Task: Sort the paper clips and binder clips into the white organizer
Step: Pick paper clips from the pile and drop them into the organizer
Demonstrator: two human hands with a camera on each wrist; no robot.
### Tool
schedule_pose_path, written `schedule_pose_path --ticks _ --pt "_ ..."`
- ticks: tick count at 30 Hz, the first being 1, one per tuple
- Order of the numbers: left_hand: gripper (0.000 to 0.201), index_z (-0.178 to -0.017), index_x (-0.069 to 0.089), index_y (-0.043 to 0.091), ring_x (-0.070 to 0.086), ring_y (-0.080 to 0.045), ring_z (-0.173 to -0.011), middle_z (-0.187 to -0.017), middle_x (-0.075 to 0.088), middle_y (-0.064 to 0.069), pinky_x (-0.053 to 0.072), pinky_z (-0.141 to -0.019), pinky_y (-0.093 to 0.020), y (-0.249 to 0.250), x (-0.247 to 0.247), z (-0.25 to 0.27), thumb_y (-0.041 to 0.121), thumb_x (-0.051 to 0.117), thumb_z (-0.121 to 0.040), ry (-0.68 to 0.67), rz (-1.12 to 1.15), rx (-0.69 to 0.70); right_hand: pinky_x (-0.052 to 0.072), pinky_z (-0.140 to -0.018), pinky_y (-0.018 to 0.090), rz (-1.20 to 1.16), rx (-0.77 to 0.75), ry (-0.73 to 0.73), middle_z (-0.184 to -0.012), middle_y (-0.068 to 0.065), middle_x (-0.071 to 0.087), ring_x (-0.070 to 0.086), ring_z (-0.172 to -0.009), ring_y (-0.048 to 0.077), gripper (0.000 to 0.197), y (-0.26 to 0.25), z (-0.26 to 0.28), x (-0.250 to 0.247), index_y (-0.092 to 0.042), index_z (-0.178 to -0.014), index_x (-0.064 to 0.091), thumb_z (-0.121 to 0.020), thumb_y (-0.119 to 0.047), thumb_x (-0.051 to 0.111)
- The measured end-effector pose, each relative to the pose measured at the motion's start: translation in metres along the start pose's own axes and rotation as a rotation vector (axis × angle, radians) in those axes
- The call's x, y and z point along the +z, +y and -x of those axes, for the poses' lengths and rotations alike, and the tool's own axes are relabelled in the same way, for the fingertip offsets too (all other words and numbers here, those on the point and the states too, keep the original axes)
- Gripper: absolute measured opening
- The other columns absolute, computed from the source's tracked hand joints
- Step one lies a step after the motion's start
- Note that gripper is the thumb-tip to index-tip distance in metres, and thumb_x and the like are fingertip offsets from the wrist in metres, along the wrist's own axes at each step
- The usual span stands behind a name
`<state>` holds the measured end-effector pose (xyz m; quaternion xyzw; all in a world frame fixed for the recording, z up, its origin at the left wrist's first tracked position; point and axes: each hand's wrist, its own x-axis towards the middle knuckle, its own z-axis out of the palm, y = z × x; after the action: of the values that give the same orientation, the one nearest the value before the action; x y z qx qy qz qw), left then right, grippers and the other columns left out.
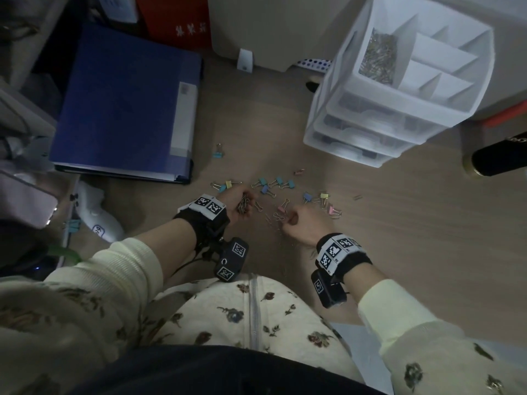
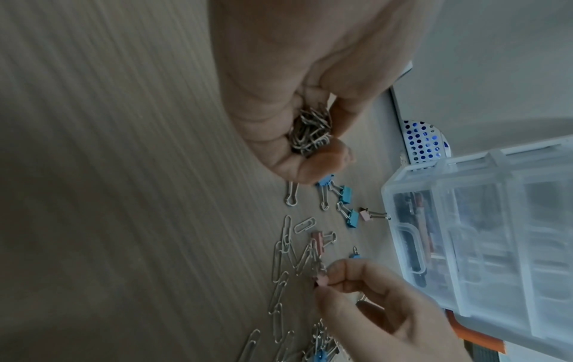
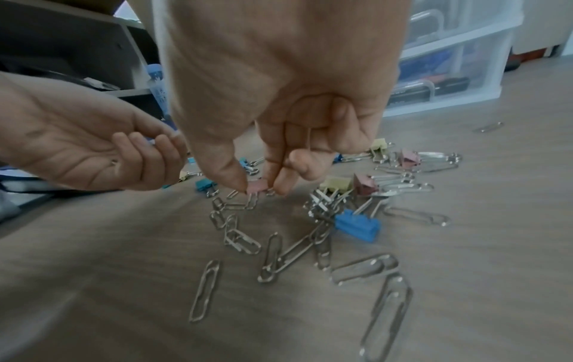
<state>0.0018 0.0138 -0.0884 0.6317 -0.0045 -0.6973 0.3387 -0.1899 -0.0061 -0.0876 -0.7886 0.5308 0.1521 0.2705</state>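
Note:
My left hand [image 1: 244, 201] is cupped palm-up just above the wooden table and holds a bunch of silver paper clips [image 2: 310, 132] under curled fingers. To its right, my right hand [image 1: 285, 221] reaches down and pinches a pink binder clip [image 3: 257, 187] between thumb and forefinger at the table surface. Loose paper clips [image 3: 272, 257] lie below that hand. Coloured binder clips [image 1: 271, 186] are scattered beyond both hands. The white organizer [image 1: 350, 61] stands at the far right on clear drawers; one compartment holds paper clips [image 1: 379, 57], the others look empty.
A blue ring binder [image 1: 125, 104] lies at the far left, with one blue binder clip [image 1: 218, 153] near its corner. A black cylinder [image 1: 499, 161] lies at the right edge. A single paper clip [image 1: 357, 197] sits apart on the right. A phone [image 1: 25, 201] lies left.

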Motion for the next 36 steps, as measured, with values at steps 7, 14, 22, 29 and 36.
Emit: schedule_pose_path --ticks 7,14,22,29,36 --pt "0.028 -0.068 0.052 0.008 0.039 -0.01 -0.051 -0.062 0.045 -0.002 0.037 -0.035 -0.013 0.0 0.0 -0.002 0.014 0.042 -0.093 -0.004 0.023 -0.021 0.041 -0.065 0.031 0.223 0.035 -0.144 -0.074 -0.001 0.056 0.055 -0.074 0.022 0.023 0.003 0.001 -0.025 -0.021 -0.079 0.05 -0.078 -0.045 0.052" --pt "0.032 -0.065 0.052 0.007 0.042 -0.007 -0.032 -0.044 0.049 0.001 0.037 -0.035 -0.012 0.002 0.0 -0.003 0.017 0.042 -0.094 0.001 0.041 -0.033 0.046 -0.071 0.031 0.126 0.149 -0.103 -0.086 0.001 0.06 0.058 -0.082 0.023 0.027 0.004 -0.007 -0.034 -0.021 -0.09 0.058 -0.083 -0.045 0.047" --pt "0.033 -0.065 0.051 0.009 0.043 -0.007 -0.029 -0.039 0.05 0.002 0.036 -0.035 -0.011 0.0 -0.003 -0.006 0.018 0.039 -0.095 0.022 0.007 -0.006 0.048 -0.072 0.034 0.031 0.108 0.136 -0.108 0.004 0.063 0.062 -0.094 0.027 0.033 0.008 -0.012 -0.018 -0.022 -0.123 0.044 -0.091 -0.032 0.044" --pt "0.033 -0.067 0.051 0.008 0.043 -0.008 -0.03 -0.039 0.05 0.001 0.036 -0.035 -0.012 0.001 -0.006 -0.007 0.021 0.041 -0.096 0.031 0.029 -0.013 0.052 -0.082 0.04 0.128 -0.09 0.011 -0.127 0.0 0.057 0.059 -0.108 0.024 0.035 -0.004 -0.014 -0.008 -0.026 -0.13 0.047 -0.096 -0.033 0.046" --pt "0.036 -0.068 0.053 0.009 0.043 -0.007 -0.032 -0.039 0.05 0.002 0.036 -0.039 -0.016 0.001 -0.007 -0.01 0.025 0.04 -0.098 0.046 0.011 -0.025 0.052 -0.073 0.039 0.187 -0.075 0.021 -0.115 0.005 0.061 0.062 -0.094 0.028 0.025 -0.001 -0.019 -0.002 -0.016 -0.119 0.051 -0.097 -0.027 0.044"
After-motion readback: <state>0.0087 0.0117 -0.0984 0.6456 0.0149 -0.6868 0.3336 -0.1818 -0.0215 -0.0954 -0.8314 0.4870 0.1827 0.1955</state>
